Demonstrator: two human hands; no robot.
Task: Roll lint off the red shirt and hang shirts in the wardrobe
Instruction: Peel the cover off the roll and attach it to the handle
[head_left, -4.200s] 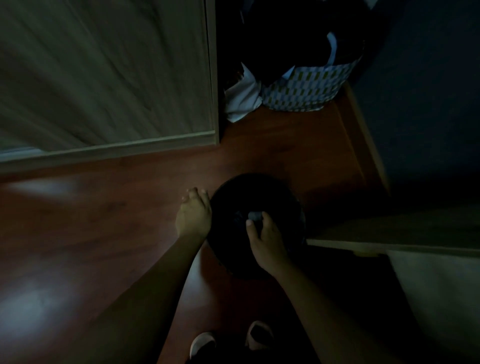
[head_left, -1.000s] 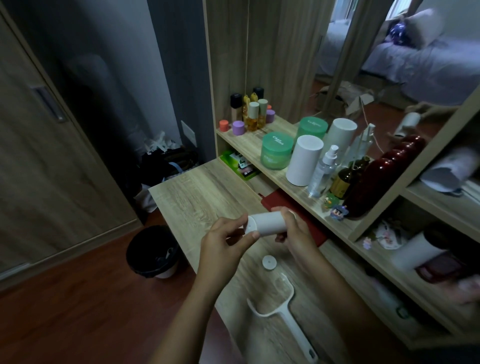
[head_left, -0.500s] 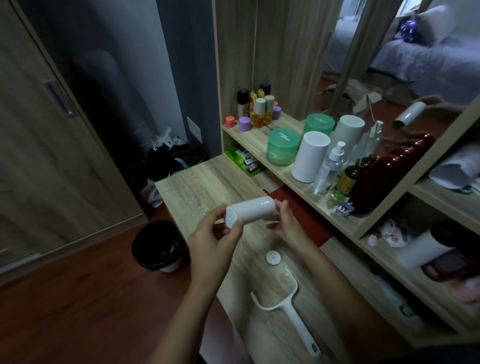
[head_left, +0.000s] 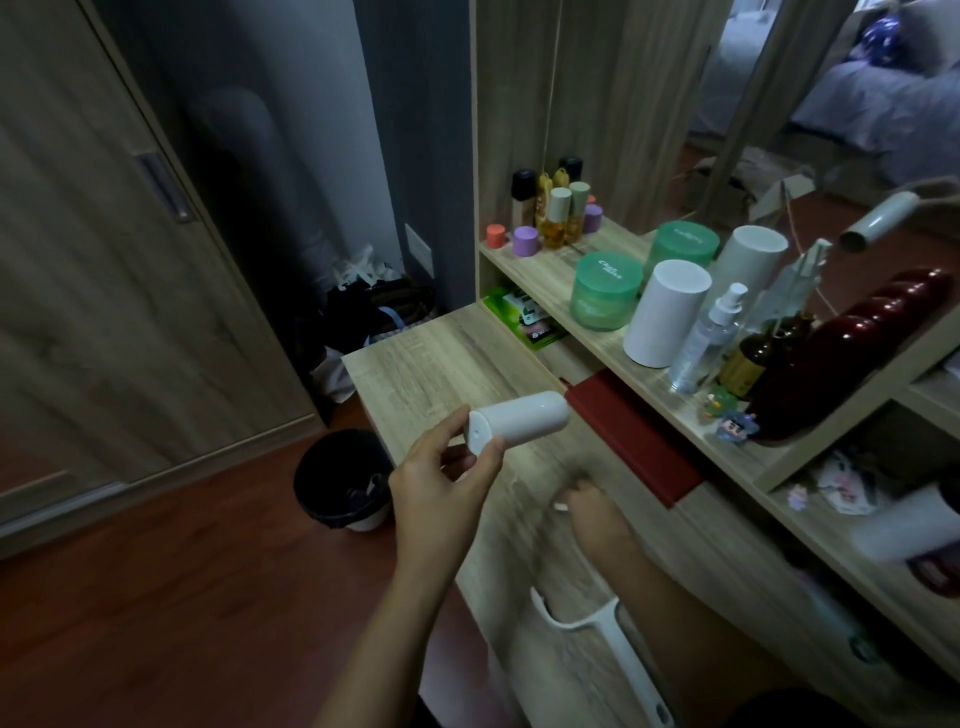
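Head view: grips white lint roll by its near end in left hand, above wooden desk; right hand down at desk, blurred, cannot tell its grasp; roller handle lying nearer.

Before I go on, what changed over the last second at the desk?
The right hand let go of the white cylindrical lint roll and dropped to the wooden desk, at the small round white cap; blur hides any grip. The left hand holds the roll alone. The white plastic roller handle and black bin stayed put.
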